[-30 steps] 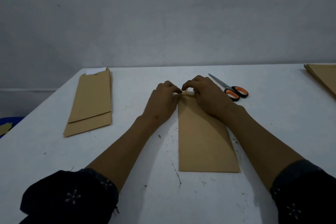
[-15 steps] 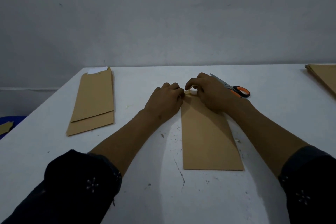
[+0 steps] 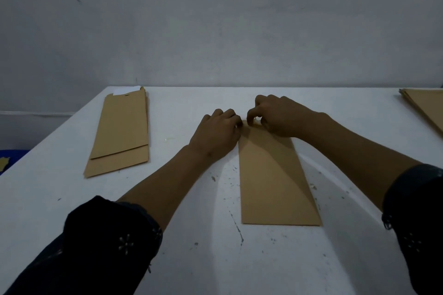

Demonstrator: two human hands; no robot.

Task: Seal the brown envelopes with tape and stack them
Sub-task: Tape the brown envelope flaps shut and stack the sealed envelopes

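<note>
A brown envelope (image 3: 275,175) lies flat and lengthwise on a white table (image 3: 191,258), its far end under a person's 2 hands. The left hand (image 3: 217,135) sits at the envelope's far-left corner with fingers curled, knuckles up; what the fingertips hold cannot be made out. The right hand (image 3: 279,115) is just beside it at the far edge, thumb and forefinger pinching a small pale, shiny bit that may be tape (image 3: 256,121), though it is too small to be sure. The 2 hands are close together, nearly touching above the envelope's far end. Dark sleeves with small flower motifs cover both forearms near the camera.

At the far left of the table rests a stack of brown envelopes (image 3: 121,132), the top one shifted slightly from the one beneath, with a white slip (image 3: 125,90) showing at its far end. Another pile of brown envelopes (image 3: 425,105) sits at the far right edge, partly cut off. The tabletop is marked with dark specks and scratches.
</note>
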